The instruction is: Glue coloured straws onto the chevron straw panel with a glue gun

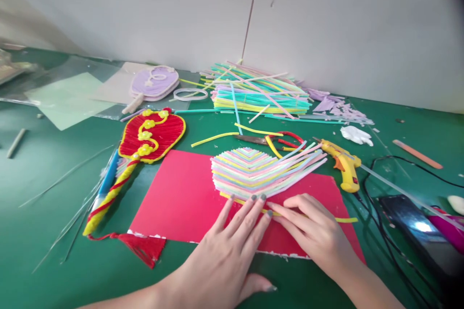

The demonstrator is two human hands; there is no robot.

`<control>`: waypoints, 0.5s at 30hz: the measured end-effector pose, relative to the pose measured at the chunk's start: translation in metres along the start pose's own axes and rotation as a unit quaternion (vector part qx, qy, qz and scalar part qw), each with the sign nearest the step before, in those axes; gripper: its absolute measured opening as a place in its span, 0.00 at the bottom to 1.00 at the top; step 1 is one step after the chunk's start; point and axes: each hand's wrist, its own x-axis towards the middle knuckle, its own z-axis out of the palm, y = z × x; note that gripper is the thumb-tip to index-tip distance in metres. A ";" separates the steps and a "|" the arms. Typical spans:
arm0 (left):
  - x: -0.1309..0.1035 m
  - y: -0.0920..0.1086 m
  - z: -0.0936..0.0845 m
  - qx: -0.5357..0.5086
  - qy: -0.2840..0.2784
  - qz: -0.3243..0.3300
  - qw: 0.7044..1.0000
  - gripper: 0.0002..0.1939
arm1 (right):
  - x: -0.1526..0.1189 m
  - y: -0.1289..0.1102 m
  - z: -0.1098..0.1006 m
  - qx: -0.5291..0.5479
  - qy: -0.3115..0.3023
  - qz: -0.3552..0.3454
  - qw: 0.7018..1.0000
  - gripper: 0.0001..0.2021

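Note:
On a red sheet of card (170, 198) lies a panel of pastel pipe cleaners (246, 174), set side by side in nested V shapes, with loose ends fanning to the right. A yellow pipe cleaner (346, 220) runs along the panel's lower edge. My left hand (234, 241) lies flat, its fingertips pressing at that lower edge and on the yellow strip. Close beside it, my right hand (315, 227) pinches the same strip between thumb and fingers. Part of the strip is hidden under both hands.
A yellow glue gun (342, 164) with a black cord and red-handled scissors (264, 140) lie beyond the card. A pipe cleaner pile (261, 91) is at the back. A red fan (152, 137) lies left, a purple fan (155, 82) behind it, a phone (413, 227) right.

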 end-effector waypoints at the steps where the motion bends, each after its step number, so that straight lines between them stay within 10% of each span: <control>1: -0.001 0.000 0.001 0.004 0.004 -0.007 1.000 0.42 | 0.000 0.000 0.001 0.004 0.003 -0.001 1.000 0.12; 15: -0.005 -0.002 0.008 0.061 0.027 -0.019 0.998 0.42 | 0.002 0.001 0.008 0.053 0.026 0.012 0.998 0.04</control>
